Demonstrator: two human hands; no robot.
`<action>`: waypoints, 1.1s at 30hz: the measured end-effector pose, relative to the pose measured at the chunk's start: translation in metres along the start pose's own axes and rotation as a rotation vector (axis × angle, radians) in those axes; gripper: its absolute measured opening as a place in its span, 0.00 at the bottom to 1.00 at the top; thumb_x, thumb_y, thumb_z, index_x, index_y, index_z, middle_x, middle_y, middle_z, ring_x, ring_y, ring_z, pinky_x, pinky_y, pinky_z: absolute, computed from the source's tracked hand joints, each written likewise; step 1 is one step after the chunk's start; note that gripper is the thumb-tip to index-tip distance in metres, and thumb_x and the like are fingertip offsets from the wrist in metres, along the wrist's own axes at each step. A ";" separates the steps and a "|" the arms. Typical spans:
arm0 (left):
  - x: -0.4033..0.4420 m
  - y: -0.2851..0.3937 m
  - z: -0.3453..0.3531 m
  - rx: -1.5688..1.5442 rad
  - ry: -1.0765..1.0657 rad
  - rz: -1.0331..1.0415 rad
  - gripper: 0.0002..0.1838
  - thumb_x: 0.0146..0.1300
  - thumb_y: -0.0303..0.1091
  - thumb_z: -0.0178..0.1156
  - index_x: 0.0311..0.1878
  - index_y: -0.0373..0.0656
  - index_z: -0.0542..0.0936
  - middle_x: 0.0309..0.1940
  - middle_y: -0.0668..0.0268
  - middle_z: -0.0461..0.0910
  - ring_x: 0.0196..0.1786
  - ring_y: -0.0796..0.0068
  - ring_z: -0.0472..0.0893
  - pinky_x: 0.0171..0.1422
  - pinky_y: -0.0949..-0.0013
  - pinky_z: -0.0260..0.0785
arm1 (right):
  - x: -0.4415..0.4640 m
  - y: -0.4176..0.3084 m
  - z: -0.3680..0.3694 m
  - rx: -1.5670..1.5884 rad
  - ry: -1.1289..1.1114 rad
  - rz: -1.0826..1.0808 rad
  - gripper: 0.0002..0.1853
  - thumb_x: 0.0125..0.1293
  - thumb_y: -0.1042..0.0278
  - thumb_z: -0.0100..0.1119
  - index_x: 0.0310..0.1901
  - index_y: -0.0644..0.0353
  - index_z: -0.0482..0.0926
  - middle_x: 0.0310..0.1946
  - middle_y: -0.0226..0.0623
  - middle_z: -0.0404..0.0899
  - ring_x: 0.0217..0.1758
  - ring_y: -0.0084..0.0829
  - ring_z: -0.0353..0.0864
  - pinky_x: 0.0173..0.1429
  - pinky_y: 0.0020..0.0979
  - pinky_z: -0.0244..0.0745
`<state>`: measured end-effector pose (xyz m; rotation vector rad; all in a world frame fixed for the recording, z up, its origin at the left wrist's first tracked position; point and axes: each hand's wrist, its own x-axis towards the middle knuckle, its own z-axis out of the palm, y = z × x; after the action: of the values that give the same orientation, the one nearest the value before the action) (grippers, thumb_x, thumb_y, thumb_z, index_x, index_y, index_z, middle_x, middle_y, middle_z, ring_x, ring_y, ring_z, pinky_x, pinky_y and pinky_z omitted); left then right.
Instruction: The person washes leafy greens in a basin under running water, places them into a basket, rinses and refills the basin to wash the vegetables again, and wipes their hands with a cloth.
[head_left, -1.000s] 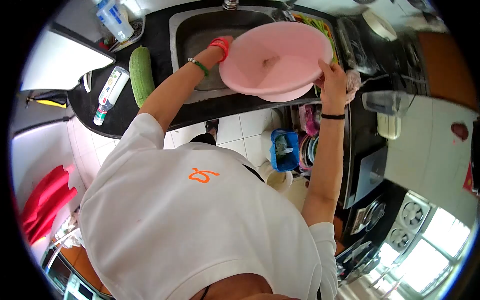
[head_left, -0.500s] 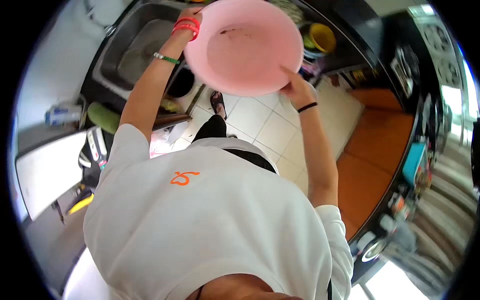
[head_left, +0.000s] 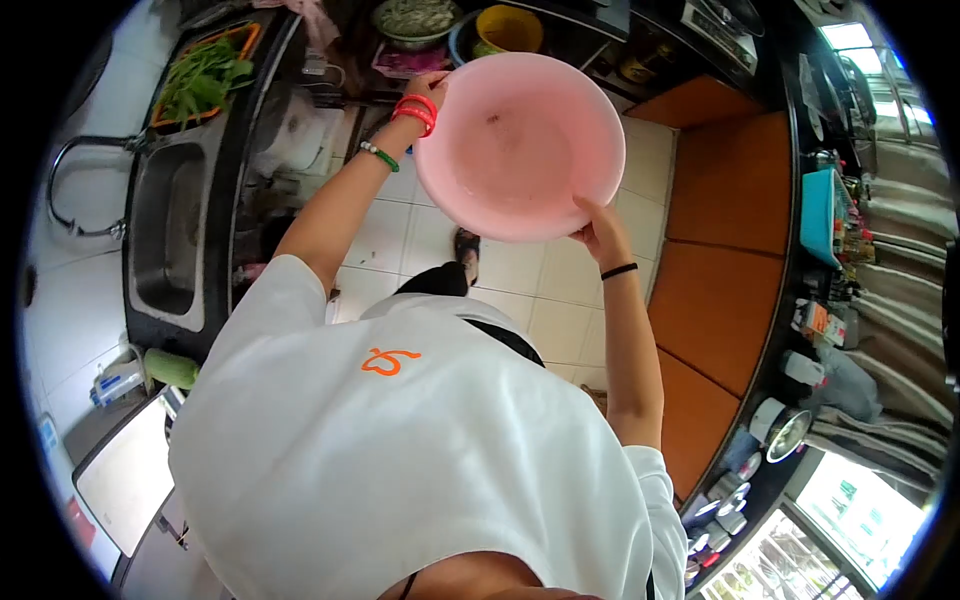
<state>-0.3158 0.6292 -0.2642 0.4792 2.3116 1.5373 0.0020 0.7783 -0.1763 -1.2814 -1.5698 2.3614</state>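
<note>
A pink plastic basin hangs in the air over the floor, held at both sides. My left hand, with red bands and a beaded bracelet at its wrist, grips the rim at the left. On the lower right rim, my right hand has its thumb inside and its fingers under the edge; a black band circles that wrist. A small dark patch of bits lies on the basin's bottom, which looks wet. The fingers under the rim are mostly hidden.
A metal sink with a curved faucet is at left, below an orange tray of green leaves. A yellow bowl and a bowl of greens stand beyond the basin. Orange cabinets line the right.
Both hands still hold the basin. My view has turned toward the right, and the sink now lies farther left. The basin sits lower in the picture, and the tray of leaves has come into sight.
</note>
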 end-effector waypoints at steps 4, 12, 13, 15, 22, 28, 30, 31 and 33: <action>0.035 -0.005 0.110 -0.123 -0.060 0.036 0.12 0.61 0.29 0.55 0.45 0.37 0.80 0.39 0.63 0.83 0.40 0.76 0.79 0.48 0.71 0.71 | 0.039 -0.010 -0.099 0.007 -0.003 0.083 0.22 0.62 0.62 0.55 0.53 0.68 0.66 0.44 0.43 0.74 0.42 0.32 0.78 0.40 0.32 0.79; 0.067 0.043 0.193 -0.079 -0.433 -0.097 0.23 0.65 0.41 0.55 0.58 0.36 0.71 0.53 0.63 0.76 0.56 0.75 0.72 0.62 0.72 0.62 | 0.070 0.026 -0.222 0.153 0.267 0.039 0.17 0.58 0.68 0.57 0.46 0.69 0.70 0.35 0.37 0.75 0.34 0.27 0.77 0.32 0.26 0.76; 0.075 0.044 0.196 -0.080 -0.401 -0.103 0.23 0.65 0.41 0.55 0.58 0.36 0.71 0.53 0.63 0.76 0.57 0.74 0.72 0.63 0.72 0.62 | 0.084 0.028 -0.238 0.142 0.281 0.065 0.17 0.58 0.69 0.55 0.47 0.69 0.70 0.35 0.38 0.76 0.32 0.27 0.78 0.29 0.26 0.76; 0.088 0.005 0.190 0.010 -0.325 -0.089 0.22 0.65 0.41 0.55 0.57 0.36 0.72 0.54 0.63 0.75 0.57 0.74 0.72 0.63 0.72 0.61 | 0.097 0.029 -0.262 0.195 0.335 0.086 0.18 0.57 0.71 0.53 0.49 0.70 0.68 0.36 0.41 0.76 0.32 0.29 0.79 0.29 0.27 0.78; 0.047 -0.120 0.113 -0.151 -0.022 -0.512 0.23 0.67 0.41 0.52 0.61 0.39 0.68 0.56 0.59 0.73 0.55 0.70 0.73 0.57 0.72 0.66 | 0.230 0.039 -0.353 0.263 0.368 0.278 0.16 0.59 0.74 0.50 0.48 0.69 0.68 0.39 0.42 0.75 0.38 0.33 0.79 0.33 0.31 0.80; -0.026 -0.076 0.125 -0.063 0.182 -0.826 0.25 0.66 0.51 0.51 0.60 0.45 0.70 0.47 0.64 0.77 0.45 0.75 0.78 0.45 0.70 0.70 | 0.528 -0.007 -0.363 0.345 0.442 0.316 0.14 0.57 0.78 0.48 0.46 0.55 0.69 0.28 0.33 0.69 0.24 0.28 0.63 0.19 0.30 0.55; -0.024 -0.050 0.168 -0.018 0.202 -0.906 0.25 0.66 0.51 0.51 0.60 0.46 0.70 0.47 0.63 0.77 0.45 0.74 0.78 0.44 0.70 0.71 | 0.644 -0.054 -0.367 0.166 0.561 0.375 0.20 0.59 0.75 0.47 0.55 0.54 0.68 0.41 0.36 0.75 0.24 0.33 0.72 0.18 0.29 0.62; -0.029 -0.047 0.177 -0.031 0.196 -0.920 0.24 0.67 0.51 0.50 0.60 0.46 0.70 0.46 0.63 0.77 0.45 0.74 0.78 0.44 0.70 0.71 | 0.686 -0.084 -0.360 0.128 0.667 0.489 0.21 0.60 0.73 0.48 0.57 0.53 0.67 0.44 0.34 0.76 0.32 0.33 0.75 0.24 0.30 0.67; -0.026 -0.050 0.194 -0.035 0.204 -0.946 0.24 0.67 0.51 0.50 0.60 0.46 0.70 0.46 0.63 0.78 0.44 0.74 0.78 0.44 0.70 0.71 | 0.742 -0.117 -0.354 0.090 0.787 0.619 0.23 0.61 0.71 0.49 0.60 0.54 0.66 0.48 0.35 0.76 0.42 0.34 0.77 0.32 0.32 0.72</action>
<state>-0.2118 0.7580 -0.3800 -0.7263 2.1115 1.1441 -0.3077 1.4278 -0.5913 -2.5071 -0.8867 1.6881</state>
